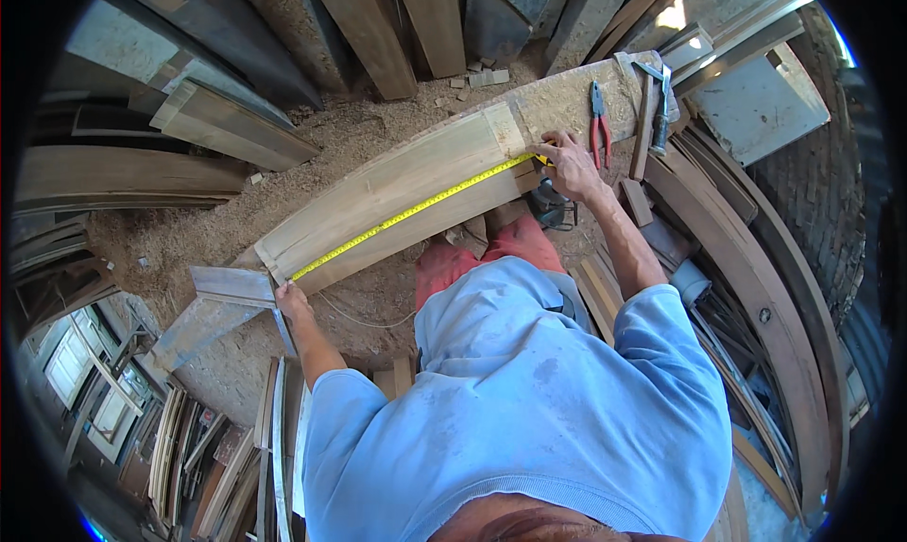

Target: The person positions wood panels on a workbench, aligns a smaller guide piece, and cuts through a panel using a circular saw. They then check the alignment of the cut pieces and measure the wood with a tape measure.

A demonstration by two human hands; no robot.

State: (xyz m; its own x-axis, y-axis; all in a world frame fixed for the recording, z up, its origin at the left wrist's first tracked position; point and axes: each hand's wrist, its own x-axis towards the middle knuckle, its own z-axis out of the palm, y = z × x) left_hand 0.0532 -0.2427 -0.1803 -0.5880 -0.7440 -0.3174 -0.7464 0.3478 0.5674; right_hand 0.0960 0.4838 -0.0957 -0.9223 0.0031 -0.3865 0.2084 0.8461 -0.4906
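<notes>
While one tape point(416, 211) ran lengthwise along the plank point(397, 178), left hand point(291, 301) and right hand point(567, 162) pinched its two ends.

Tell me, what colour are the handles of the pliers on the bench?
Red. The pliers show in the head view.

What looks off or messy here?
Nothing damaged. Sawdust and wood chips cover the bench around the board. Red pliers and a hammer lie loose at the board's far end. The left hand and right hand hold the tape flat along the board.
</notes>
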